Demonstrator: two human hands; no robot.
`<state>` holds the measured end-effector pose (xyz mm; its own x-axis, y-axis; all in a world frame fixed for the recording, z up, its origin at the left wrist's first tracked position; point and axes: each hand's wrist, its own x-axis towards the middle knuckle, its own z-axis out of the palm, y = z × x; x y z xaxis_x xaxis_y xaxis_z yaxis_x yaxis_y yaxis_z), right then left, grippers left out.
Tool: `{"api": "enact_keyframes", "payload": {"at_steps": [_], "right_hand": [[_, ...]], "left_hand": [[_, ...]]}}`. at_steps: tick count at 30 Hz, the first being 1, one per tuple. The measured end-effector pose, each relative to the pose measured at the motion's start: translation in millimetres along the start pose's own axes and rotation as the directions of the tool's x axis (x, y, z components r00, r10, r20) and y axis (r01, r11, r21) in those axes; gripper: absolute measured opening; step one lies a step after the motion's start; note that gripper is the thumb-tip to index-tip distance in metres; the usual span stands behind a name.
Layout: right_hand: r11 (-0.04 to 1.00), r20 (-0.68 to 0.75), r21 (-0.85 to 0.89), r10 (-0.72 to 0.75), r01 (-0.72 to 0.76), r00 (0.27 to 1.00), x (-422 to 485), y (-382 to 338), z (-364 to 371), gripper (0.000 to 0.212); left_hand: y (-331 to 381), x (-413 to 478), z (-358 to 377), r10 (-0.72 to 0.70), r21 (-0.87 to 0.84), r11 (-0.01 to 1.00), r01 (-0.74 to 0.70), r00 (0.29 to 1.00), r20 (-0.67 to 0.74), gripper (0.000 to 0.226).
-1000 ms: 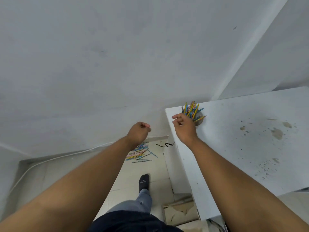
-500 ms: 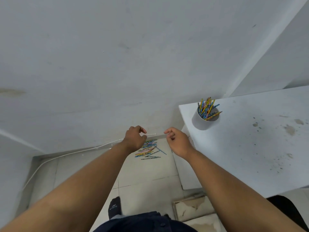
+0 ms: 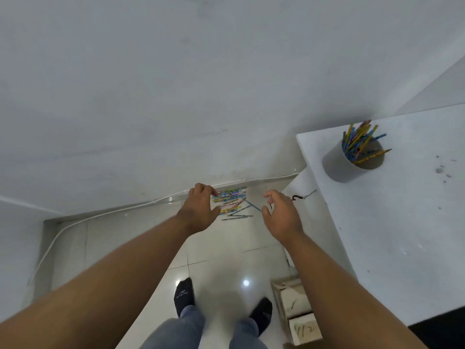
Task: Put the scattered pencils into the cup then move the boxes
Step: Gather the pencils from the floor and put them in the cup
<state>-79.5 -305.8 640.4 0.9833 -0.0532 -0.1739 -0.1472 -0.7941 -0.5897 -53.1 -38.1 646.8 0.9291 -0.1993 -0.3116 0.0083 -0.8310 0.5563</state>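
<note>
Several coloured pencils [image 3: 232, 202] lie in a loose pile on the white tiled floor, close to the wall. My left hand [image 3: 198, 207] hovers over the pile's left side with fingers curled apart and holds nothing. My right hand [image 3: 281, 214] is spread open to the right of the pile, also with nothing in it. A grey cup [image 3: 348, 163] holding several pencils stands near the corner of the white table [image 3: 402, 235] at the right. Cardboard boxes [image 3: 298, 316] sit on the floor by the table's base.
A white cable [image 3: 113, 212] runs along the foot of the wall. A short black cord [image 3: 298, 197] lies by the table's side panel. My two feet in dark socks [image 3: 185, 297] stand on the glossy tiles below the pile.
My right hand left the cup on the table and came down towards the floor pile. Both hands opened their fingers. My view tilted down and shifted left.
</note>
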Motion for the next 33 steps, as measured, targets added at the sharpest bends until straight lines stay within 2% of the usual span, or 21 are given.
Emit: {"api": "enact_keyframes", "payload": {"at_steps": [9,14,18,23,28,31,33], "right_hand": [[1.0,-0.027,-0.003,0.014,-0.014,1.0,90.5,137.8,194.9,0.026],[0.996,-0.035,-0.071,-0.063,0.06,0.997,139.8,217.4,292.0,0.024],[0.99,-0.043,-0.094,-0.113,0.109,0.993,190.5,284.9,362.1,0.023],[0.968,-0.068,-0.128,-0.227,0.218,0.971,254.7,335.7,412.3,0.023],[0.938,0.01,-0.16,-0.31,0.307,0.951,291.0,373.9,443.5,0.019],[0.926,0.087,-0.155,-0.336,0.346,0.938,296.3,381.4,444.8,0.015],[0.912,0.141,-0.168,-0.354,0.374,0.925,301.0,385.0,445.5,0.014]], "left_hand": [[-146.3,104.4,191.4,0.009,-0.011,1.0,-0.009,0.998,-0.064,0.044],[-221.7,175.6,282.9,0.049,0.105,0.993,-0.047,0.999,-0.013,0.051],[-261.2,255.4,349.8,0.142,0.181,0.973,-0.145,0.989,0.029,0.061],[-272.7,345.5,390.2,0.287,0.219,0.932,-0.287,0.957,0.034,0.065],[-288.3,384.6,419.5,0.297,0.281,0.915,-0.29,0.955,0.016,0.062],[-293.5,384.3,428.0,0.251,0.377,0.879,-0.291,0.956,0.154,0.055],[-298.9,388.9,433.1,0.242,0.381,0.871,-0.312,0.945,0.22,0.048]]}}
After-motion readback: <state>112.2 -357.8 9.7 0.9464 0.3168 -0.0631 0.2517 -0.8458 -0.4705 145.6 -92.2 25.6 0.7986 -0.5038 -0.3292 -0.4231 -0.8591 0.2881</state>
